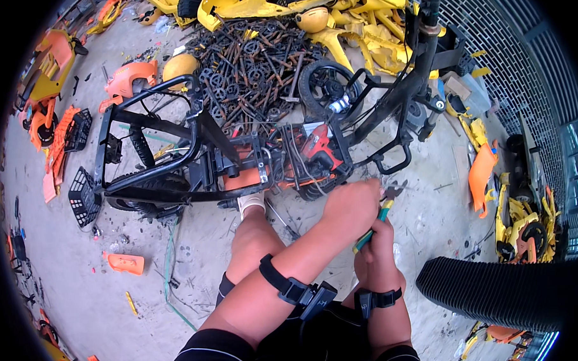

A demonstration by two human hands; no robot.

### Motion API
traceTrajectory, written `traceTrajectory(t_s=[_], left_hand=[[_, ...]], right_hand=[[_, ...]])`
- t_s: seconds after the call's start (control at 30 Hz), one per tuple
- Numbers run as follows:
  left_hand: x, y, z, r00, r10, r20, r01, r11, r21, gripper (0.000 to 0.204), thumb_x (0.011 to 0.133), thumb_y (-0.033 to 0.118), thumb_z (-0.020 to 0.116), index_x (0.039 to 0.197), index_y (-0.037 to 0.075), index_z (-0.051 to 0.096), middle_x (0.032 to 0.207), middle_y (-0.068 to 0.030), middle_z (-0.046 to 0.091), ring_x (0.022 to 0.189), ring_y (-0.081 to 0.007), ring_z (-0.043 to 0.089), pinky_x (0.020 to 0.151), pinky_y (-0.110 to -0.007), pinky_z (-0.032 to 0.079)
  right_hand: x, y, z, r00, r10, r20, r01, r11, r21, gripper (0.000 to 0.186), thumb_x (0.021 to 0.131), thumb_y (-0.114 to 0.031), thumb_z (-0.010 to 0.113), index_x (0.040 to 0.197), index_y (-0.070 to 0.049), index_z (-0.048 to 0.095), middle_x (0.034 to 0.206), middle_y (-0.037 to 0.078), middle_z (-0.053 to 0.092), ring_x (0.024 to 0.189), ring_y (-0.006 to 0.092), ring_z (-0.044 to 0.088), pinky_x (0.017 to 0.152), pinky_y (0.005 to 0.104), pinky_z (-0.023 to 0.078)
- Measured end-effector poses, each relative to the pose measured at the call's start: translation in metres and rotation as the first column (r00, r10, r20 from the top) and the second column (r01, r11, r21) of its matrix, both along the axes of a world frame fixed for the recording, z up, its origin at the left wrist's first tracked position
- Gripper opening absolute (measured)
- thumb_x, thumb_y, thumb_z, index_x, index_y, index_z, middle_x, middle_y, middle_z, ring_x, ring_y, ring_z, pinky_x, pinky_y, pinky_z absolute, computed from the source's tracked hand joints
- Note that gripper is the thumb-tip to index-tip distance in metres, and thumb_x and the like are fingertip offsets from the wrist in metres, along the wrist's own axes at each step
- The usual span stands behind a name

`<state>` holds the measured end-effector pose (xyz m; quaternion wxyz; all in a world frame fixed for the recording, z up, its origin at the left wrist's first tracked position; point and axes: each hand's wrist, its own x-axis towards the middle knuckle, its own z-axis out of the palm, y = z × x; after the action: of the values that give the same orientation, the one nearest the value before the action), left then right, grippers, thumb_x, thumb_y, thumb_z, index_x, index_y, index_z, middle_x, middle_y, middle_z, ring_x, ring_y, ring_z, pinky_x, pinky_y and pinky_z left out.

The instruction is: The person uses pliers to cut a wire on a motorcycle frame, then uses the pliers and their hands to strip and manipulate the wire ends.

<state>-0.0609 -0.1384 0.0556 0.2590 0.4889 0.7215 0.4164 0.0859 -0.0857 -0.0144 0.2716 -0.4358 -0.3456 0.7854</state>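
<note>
Crowded floor [83,302] around me

On the grey concrete before me stand a black bike frame [217,141], a heap of rusty metal parts [253,73] and piled yellow panels [386,46]; a black crate [84,197], an orange panel [125,264] and green cord [167,264] lie leftward.

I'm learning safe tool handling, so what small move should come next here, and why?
I'd probably ease the left hand slightly away from the metal head of the green-and-yellow-handled pliers before any squeeze: the right hand grips the pliers, and the left hand sits close beside that head. Whether it holds anything is unclear.
</note>
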Motion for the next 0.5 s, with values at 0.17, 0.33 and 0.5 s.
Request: traceTrajectory(t_s=[0.17,0.33,0.5], left_hand=[[0.005,0.010,0.010,0.998,-0.030,0.048,0.032,0.999,-0.036,0.029,0.103,0.031,0.050,0.098,0.005,0.064,0.082,-0.0199,0.068,0.081,-0.0431,0.066,0.071,-0.052,0.051],[-0.002,0.015,0.009,0.997,-0.077,-0.016,0.075,0.991,-0.112,0.028,0.103,0.032,0.052,0.103,0.007,0.066,0.081,-0.0198,0.068,0.082,-0.0428,0.067,0.072,-0.050,0.052],[-0.006,0.033,-0.009,0.998,-0.025,-0.061,0.027,0.999,0.034,0.026,0.103,0.026,0.055,0.110,0.004,0.067,0.083,-0.0205,0.067,0.078,-0.0394,0.067,0.070,-0.046,0.052]], right_hand=[[0.000,0.028,-0.033,0.986,-0.149,-0.079,0.121,0.951,-0.285,0.031,0.074,0.005,0.051,0.105,0.000,0.056,0.095,0.009,0.063,0.085,0.0235,0.066,0.073,0.0335,0.052],[-0.004,0.046,-0.027,0.999,-0.032,-0.036,0.016,0.925,-0.378,0.038,0.075,0.006,0.049,0.113,0.002,0.053,0.108,0.013,0.061,0.101,0.0269,0.065,0.095,0.0505,0.054],[-0.013,0.062,-0.019,0.996,-0.008,-0.092,-0.023,0.945,-0.325,0.039,0.074,0.009,0.051,0.113,0.002,0.054,0.108,0.013,0.061,0.102,0.0286,0.065,0.096,0.0531,0.054]])
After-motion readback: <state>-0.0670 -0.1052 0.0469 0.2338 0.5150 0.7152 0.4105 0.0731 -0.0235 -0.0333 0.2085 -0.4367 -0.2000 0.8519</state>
